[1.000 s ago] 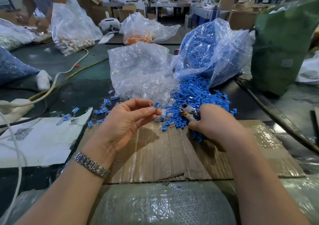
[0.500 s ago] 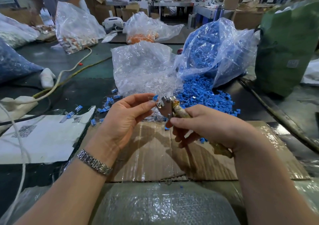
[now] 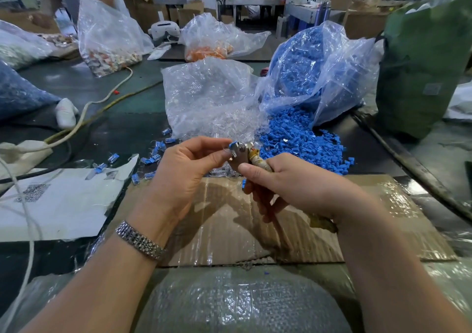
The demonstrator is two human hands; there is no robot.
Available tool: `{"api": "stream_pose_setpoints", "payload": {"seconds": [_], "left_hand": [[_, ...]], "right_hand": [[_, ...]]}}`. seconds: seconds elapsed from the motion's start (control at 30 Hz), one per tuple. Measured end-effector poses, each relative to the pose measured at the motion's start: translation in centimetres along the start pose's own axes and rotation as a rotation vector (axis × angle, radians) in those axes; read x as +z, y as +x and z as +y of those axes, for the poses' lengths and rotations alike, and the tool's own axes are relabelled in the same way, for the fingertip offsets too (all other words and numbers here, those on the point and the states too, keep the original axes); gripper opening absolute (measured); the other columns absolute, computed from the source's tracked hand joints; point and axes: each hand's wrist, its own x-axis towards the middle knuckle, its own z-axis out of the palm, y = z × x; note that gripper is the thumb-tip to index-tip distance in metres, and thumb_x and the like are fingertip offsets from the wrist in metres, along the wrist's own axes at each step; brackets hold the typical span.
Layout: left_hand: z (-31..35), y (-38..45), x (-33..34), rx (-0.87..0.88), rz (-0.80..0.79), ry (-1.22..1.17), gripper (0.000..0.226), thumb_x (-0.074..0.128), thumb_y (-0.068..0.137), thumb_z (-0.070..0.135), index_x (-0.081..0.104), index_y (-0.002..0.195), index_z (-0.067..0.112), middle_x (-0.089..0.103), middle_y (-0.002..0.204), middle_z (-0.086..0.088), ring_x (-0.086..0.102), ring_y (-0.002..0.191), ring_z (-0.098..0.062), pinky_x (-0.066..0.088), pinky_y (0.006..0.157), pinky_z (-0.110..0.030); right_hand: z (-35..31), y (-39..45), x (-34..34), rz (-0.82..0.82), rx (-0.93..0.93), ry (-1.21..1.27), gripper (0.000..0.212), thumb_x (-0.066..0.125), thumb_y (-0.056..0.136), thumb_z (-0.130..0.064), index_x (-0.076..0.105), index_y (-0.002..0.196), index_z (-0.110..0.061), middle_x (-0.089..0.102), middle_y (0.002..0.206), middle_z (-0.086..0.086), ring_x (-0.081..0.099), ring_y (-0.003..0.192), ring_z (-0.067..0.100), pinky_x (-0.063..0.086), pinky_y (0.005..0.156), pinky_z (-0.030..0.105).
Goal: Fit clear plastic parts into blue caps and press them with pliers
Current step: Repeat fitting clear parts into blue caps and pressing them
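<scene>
Above the cardboard sheet (image 3: pixel 229 220), our right hand (image 3: pixel 293 187) grips the pliers (image 3: pixel 245 154), long axis pointing up-left, while our left hand (image 3: pixel 189 169) fingers pinch a small blue cap (image 3: pixel 233 144) at the metal head. Loose blue caps (image 3: pixel 304 141) piled behind on the bench.

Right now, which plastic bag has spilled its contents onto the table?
The blue-cap bag on the right: its mouth lies open and blue caps pour out in a heap. The other bags hold theirs.

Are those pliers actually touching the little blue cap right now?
Touching. The head view shows the pliers head closed against the blue cap, pinched by the left hand.
</scene>
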Motion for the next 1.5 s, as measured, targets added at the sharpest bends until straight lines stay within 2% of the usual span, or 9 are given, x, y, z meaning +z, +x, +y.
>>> {"api": "stream_pose_setpoints", "payload": {"seconds": [0.2, 0.4, 0.5, 0.67, 0.87, 1.03, 1.23, 1.33, 1.5], "left_hand": [[-0.5, 0.2, -0.3, 0.026, 0.002, 0.026, 0.024, 0.077, 0.074, 0.023, 0.080, 0.098, 0.025, 0.078, 0.102, -0.002, 0.072, 0.100, -0.017, 0.056, 0.086, -0.022], [-0.2, 0.4, -0.8, 0.056, 0.090, 0.093, 0.017, 0.079, 0.082, 0.012, 0.079, 0.096, 0.022, 0.077, 0.094, 0.000, 0.071, 0.086, -0.009, 0.055, 0.078, -0.019], [-0.4, 0.5, -2.3, 0.034, 0.300, 0.532, 0.018, 0.073, 0.085, 0.010, 0.075, 0.085, 0.028, 0.073, 0.080, 0.005, 0.068, 0.076, -0.010, 0.055, 0.071, -0.026], [-0.6, 0.6, -3.3, -0.091, 0.359, 1.383, 0.009, 0.065, 0.087, 0.023, 0.068, 0.083, 0.031, 0.046, 0.094, 0.002, 0.052, 0.104, -0.029, 0.038, 0.092, -0.048], [-2.1, 0.9, -1.0, 0.313, 0.061, 1.259, 0.015, 0.068, 0.088, 0.019, 0.078, 0.095, 0.028, 0.050, 0.089, 0.006, 0.047, 0.094, -0.020, 0.035, 0.079, -0.037], [-3.3, 1.2, -0.3, 0.310, -0.008, 1.345, 0.021, 0.062, 0.095, 0.038, 0.073, 0.110, 0.029, 0.043, 0.095, 0.008, 0.036, 0.095, -0.012, 0.036, 0.088, -0.035], [-3.5, 1.3, 0.0, 0.227, 0.037, 1.342, 0.020, 0.062, 0.093, 0.045, 0.058, 0.097, 0.025, 0.043, 0.098, 0.008, 0.042, 0.097, -0.012, 0.042, 0.086, -0.030], [-3.3, 1.3, -0.1, 0.147, 0.084, 1.314, 0.019, 0.066, 0.093, 0.037, 0.054, 0.091, 0.023, 0.046, 0.095, 0.004, 0.049, 0.086, -0.016, 0.036, 0.071, -0.030], [-3.1, 1.4, -0.6, 0.089, 0.170, 1.331, 0.012, 0.062, 0.095, 0.022, 0.055, 0.085, 0.021, 0.057, 0.089, 0.001, 0.055, 0.081, -0.019, 0.036, 0.066, -0.031]], "right_hand": [[0.1, 0.2, 0.3, 0.014, 0.015, -0.030, 0.052, 0.052, 0.101, -0.049, 0.066, 0.080, -0.003, 0.063, 0.054, 0.008, 0.066, 0.049, 0.024, 0.059, 0.052, 0.032], [0.4, -0.3, -1.4, 0.024, 0.060, -0.043, 0.056, 0.056, 0.095, -0.055, 0.069, 0.095, -0.001, 0.068, 0.069, 0.008, 0.070, 0.063, 0.025, 0.061, 0.067, 0.040], [0.9, -0.4, -2.8, 0.233, 0.098, -0.274, 0.054, 0.057, 0.092, -0.062, 0.060, 0.079, -0.010, 0.063, 0.067, 0.004, 0.062, 0.060, 0.023, 0.050, 0.067, 0.039], [1.8, 0.0, -3.6, 0.472, 0.212, -0.664, 0.038, 0.063, 0.091, -0.053, 0.052, 0.082, -0.018, 0.059, 0.082, 0.003, 0.056, 0.073, 0.021, 0.038, 0.060, 0.035], [2.3, 0.9, -3.2, 0.468, 0.324, -0.846, 0.041, 0.065, 0.090, -0.052, 0.047, 0.096, -0.015, 0.051, 0.109, 0.011, 0.054, 0.096, 0.032, 0.047, 0.081, 0.041], [2.4, 1.1, -2.8, 0.444, 0.342, -0.860, 0.041, 0.067, 0.088, -0.052, 0.047, 0.097, -0.016, 0.051, 0.112, 0.011, 0.051, 0.102, 0.032, 0.047, 0.085, 0.043], [2.5, 1.2, -2.7, 0.440, 0.349, -0.872, 0.051, 0.067, 0.087, -0.058, 0.051, 0.109, -0.015, 0.051, 0.119, 0.012, 0.050, 0.110, 0.033, 0.041, 0.081, 0.041], [2.5, 1.2, -2.6, 0.437, 0.351, -0.875, 0.058, 0.067, 0.086, -0.061, 0.054, 0.117, -0.013, 0.054, 0.123, 0.013, 0.051, 0.115, 0.034, 0.042, 0.083, 0.041], [2.2, 0.9, -2.6, 0.486, 0.306, -0.821, 0.059, 0.063, 0.088, -0.063, 0.053, 0.122, -0.015, 0.053, 0.124, 0.011, 0.049, 0.118, 0.033, 0.046, 0.095, 0.046]]}}
